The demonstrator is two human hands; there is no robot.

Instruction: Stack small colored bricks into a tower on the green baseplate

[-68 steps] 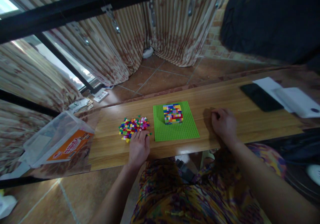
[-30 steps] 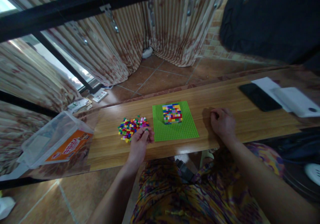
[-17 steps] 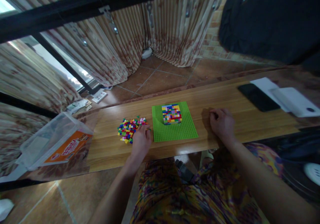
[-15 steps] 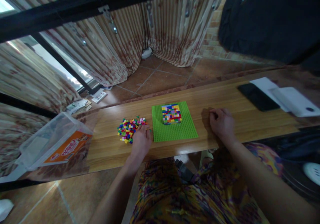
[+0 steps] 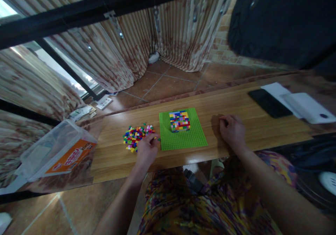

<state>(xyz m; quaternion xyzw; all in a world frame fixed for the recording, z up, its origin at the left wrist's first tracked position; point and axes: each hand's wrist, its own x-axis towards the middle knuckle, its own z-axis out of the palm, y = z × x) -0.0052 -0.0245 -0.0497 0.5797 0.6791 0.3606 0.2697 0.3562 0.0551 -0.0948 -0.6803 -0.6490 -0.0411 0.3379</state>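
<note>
A heap of small, many-coloured toy bricks point(image 5: 135, 134) lies on the wooden table. At its right edge is my left hand point(image 5: 147, 147), thumb and fingers pinched, with what looks like a tiny yellow brick at the fingertips. Just right of that hand lies a green baseplate point(image 5: 183, 140). On the baseplate's upper half stands a square block of stacked bricks point(image 5: 180, 121) in mixed colours. My right hand point(image 5: 232, 131) rests on the table to the right of the baseplate, its fingers curled in and nothing visible in them.
A clear plastic box point(image 5: 63, 151) with an orange label stands at the table's left end. Towards the right end lie a dark phone point(image 5: 270, 103), a white sheet and a white box point(image 5: 309, 107). Curtains point(image 5: 181, 35) hang beyond the far edge.
My left hand has turned and drawn slightly back from the heap, and its thumb and fingers now form a pinch. My right hand stays nearly where it was.
</note>
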